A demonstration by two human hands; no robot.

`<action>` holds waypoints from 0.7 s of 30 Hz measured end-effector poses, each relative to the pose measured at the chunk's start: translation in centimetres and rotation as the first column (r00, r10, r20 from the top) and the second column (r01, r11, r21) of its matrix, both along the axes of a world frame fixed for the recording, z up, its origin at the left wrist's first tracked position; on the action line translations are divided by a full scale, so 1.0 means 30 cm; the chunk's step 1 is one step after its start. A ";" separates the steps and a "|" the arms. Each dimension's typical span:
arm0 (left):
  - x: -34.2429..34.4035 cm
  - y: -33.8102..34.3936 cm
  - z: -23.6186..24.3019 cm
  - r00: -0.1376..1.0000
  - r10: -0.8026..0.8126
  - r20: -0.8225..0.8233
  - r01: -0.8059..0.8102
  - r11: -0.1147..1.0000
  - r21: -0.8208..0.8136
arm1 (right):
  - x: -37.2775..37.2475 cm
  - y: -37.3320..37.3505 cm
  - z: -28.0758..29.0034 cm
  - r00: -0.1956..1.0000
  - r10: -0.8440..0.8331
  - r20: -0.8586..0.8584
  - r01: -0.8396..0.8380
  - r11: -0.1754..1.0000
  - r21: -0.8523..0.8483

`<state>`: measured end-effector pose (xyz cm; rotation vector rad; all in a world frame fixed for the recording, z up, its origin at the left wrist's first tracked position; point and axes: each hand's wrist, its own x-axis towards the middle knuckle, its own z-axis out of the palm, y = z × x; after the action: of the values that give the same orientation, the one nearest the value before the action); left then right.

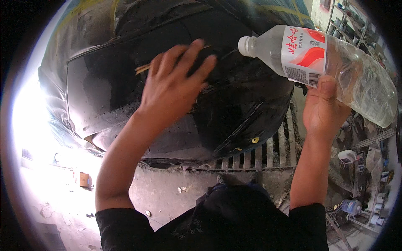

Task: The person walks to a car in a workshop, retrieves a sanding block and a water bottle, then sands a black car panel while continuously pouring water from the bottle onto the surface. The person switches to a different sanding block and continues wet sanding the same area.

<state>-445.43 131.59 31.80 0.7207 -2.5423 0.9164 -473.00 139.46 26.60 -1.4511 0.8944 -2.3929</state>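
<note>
My left hand (171, 79) is over the black car panel (100, 83), its fingers spread and smeared by motion. A thin yellowish strip (143, 69) sticks out beside the thumb side and passes under those fingers. Whether it is a stick or the edge of a sheet, I cannot make out. On the right, my right hand (324, 104) grips a large clear plastic bottle (272, 46) from below, thumb across its side. The bottle lies tilted, with its white cap (247, 46) toward the panel. It has a white and red label, and its base is crumpled.
Masking film with yellow tape (113, 16) covers the bodywork around the panel. A slatted floor grate (259, 154) runs below the car's edge. At right are a cluttered rack (343, 25), a white jug (347, 157) and a clear bottle (351, 207). A small brown box (84, 180) lies at left.
</note>
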 end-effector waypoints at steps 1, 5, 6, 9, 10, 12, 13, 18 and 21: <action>0.022 0.002 -0.012 1.000 0.010 0.004 -0.010 1.000 0.001 | 0.002 0.002 -0.002 1.000 0.016 0.021 -0.016 1.000 -0.009; 0.009 0.005 0.008 1.000 0.001 -0.007 -0.001 1.000 -0.008 | 0.018 -0.020 0.015 0.998 0.048 0.052 -0.043 0.996 -0.082; -0.042 -0.007 0.012 0.999 -0.027 -0.024 0.026 1.000 -0.003 | 0.007 -0.017 0.011 0.992 0.103 0.075 -0.098 0.993 -0.069; -0.080 -0.021 0.012 0.999 -0.035 -0.011 0.035 0.999 0.008 | 0.035 0.004 0.045 0.909 0.414 0.052 -0.391 0.889 -0.239; -0.069 -0.018 0.011 1.000 -0.027 -0.004 0.027 1.000 0.005 | 0.036 0.002 0.043 0.912 0.408 0.037 -0.388 0.890 -0.241; 0.029 0.013 -0.006 1.000 0.017 0.009 -0.017 1.000 -0.001 | 0.007 -0.008 0.011 0.968 0.251 0.022 -0.244 0.957 -0.158; 0.058 0.021 -0.014 0.999 0.038 0.018 -0.038 0.999 -0.005 | -0.012 -0.013 -0.009 0.995 0.100 0.011 -0.098 0.992 -0.074; -0.064 -0.016 -0.005 0.999 -0.033 -0.018 0.033 0.999 -0.020 | 0.012 -0.015 0.009 0.984 0.172 0.053 -0.169 0.984 -0.057; -0.088 -0.018 -0.001 0.998 -0.052 -0.037 0.052 0.999 -0.007 | 0.002 -0.017 0.011 0.990 0.142 0.022 -0.140 0.987 -0.078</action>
<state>-448.08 131.05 31.77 0.6598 -2.5128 0.8855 -472.94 138.96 26.93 -1.4530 0.6770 -2.3593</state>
